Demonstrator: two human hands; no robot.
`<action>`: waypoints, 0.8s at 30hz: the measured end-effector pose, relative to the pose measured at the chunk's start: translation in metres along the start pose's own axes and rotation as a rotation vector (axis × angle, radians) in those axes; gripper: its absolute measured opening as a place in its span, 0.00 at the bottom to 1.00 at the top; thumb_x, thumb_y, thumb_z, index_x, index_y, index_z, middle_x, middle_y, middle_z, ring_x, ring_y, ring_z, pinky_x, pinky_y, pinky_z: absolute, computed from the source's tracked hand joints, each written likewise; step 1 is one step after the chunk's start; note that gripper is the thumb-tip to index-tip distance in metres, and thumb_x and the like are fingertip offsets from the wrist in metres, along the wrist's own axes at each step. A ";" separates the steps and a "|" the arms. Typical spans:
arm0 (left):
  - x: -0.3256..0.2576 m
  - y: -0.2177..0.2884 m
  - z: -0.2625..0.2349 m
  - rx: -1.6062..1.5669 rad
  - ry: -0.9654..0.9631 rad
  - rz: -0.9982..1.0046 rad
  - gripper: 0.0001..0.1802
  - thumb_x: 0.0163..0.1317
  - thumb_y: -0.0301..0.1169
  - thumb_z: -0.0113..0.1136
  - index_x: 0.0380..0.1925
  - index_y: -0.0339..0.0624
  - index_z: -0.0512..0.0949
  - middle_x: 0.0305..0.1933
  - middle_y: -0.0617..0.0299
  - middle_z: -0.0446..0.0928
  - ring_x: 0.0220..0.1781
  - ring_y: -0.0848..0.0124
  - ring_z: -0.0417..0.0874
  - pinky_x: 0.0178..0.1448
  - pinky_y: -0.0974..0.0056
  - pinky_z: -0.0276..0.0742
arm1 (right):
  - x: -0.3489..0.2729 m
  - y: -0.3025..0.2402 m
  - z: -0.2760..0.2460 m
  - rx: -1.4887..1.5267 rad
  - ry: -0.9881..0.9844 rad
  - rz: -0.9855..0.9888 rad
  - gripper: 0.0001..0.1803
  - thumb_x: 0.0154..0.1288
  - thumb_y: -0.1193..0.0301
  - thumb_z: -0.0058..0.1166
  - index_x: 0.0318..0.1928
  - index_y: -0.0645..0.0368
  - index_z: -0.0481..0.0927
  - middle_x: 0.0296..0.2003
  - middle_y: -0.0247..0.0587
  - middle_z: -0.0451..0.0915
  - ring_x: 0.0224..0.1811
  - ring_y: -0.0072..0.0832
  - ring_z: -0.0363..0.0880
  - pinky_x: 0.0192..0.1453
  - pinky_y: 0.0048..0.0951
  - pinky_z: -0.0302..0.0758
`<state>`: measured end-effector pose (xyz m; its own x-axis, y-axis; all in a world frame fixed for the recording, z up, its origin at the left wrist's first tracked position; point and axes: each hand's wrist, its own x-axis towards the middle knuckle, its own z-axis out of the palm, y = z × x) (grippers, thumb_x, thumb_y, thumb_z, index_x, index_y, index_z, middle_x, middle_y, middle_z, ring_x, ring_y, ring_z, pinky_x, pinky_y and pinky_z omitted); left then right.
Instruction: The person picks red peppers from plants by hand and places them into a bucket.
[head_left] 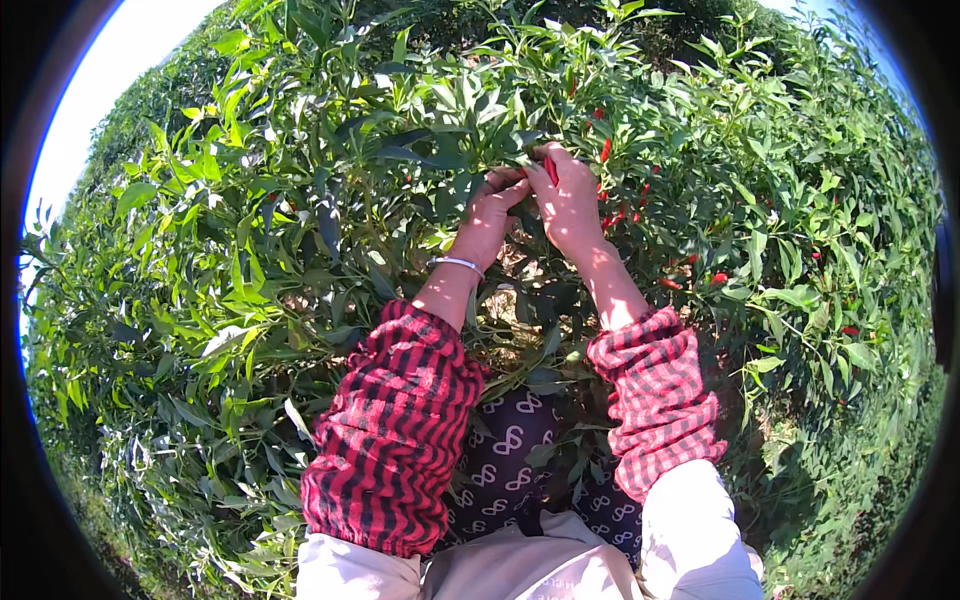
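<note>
Both my hands meet among the leaves of a chili plant point(465, 125) in the upper middle. My right hand point(572, 205) is closed, with a red chili pepper point(551, 171) showing between its thumb and fingers. Fingertips bent inward, my left hand point(488, 222) touches the right one and pinches at a small bit of red chili; leaves and shade partly hide these fingers. A silver bangle point(457, 264) circles my left wrist. Red-and-black checked sleeve covers point(395, 430) wrap both forearms.
Red chilies point(607, 150) hang in the foliage just right of my hands, with more red chilies point(719, 279) lower down. Dense leafy plants point(240, 260) surround me on both sides. Dark patterned cloth point(510, 455) covers my legs, close against the lower branches.
</note>
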<state>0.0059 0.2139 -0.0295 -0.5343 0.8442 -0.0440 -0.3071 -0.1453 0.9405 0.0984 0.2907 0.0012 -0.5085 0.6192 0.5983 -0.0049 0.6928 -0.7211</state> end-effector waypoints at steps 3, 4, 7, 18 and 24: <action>-0.001 0.004 0.006 0.076 0.061 -0.011 0.12 0.56 0.36 0.60 0.38 0.46 0.75 0.39 0.70 0.74 0.42 0.78 0.72 0.46 0.72 0.62 | 0.008 0.010 -0.005 0.099 -0.089 0.193 0.15 0.57 0.65 0.53 0.38 0.66 0.74 0.25 0.50 0.77 0.28 0.37 0.76 0.35 0.32 0.70; -0.001 0.004 0.007 0.041 0.058 0.030 0.09 0.57 0.33 0.59 0.36 0.45 0.75 0.38 0.69 0.75 0.42 0.78 0.72 0.48 0.71 0.64 | 0.010 0.013 -0.003 -0.028 -0.099 0.128 0.15 0.56 0.64 0.54 0.38 0.65 0.75 0.26 0.51 0.77 0.28 0.39 0.76 0.35 0.34 0.70; -0.001 0.000 0.015 0.118 0.030 0.165 0.08 0.56 0.32 0.59 0.36 0.45 0.75 0.35 0.69 0.75 0.35 0.80 0.74 0.37 0.72 0.69 | 0.014 0.002 -0.018 -0.160 -0.198 0.086 0.15 0.56 0.63 0.53 0.39 0.61 0.75 0.26 0.53 0.77 0.30 0.47 0.76 0.36 0.38 0.71; 0.008 -0.005 0.005 0.002 0.034 0.087 0.10 0.53 0.29 0.63 0.35 0.40 0.75 0.33 0.62 0.79 0.34 0.74 0.79 0.38 0.71 0.73 | 0.001 0.014 -0.009 1.028 0.084 0.761 0.12 0.60 0.65 0.57 0.27 0.54 0.69 0.15 0.24 0.63 0.11 0.11 0.56 0.10 0.16 0.47; 0.006 -0.001 0.004 0.011 0.089 0.116 0.08 0.58 0.30 0.58 0.36 0.42 0.75 0.35 0.61 0.80 0.39 0.74 0.81 0.36 0.71 0.75 | -0.017 0.023 -0.011 1.332 0.026 0.753 0.11 0.64 0.63 0.52 0.31 0.55 0.70 0.20 0.28 0.65 0.13 0.14 0.56 0.12 0.17 0.50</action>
<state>0.0061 0.2209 -0.0297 -0.6333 0.7731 0.0364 -0.2304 -0.2331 0.9448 0.1170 0.3004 -0.0221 -0.7316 0.6803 -0.0436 -0.5132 -0.5917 -0.6217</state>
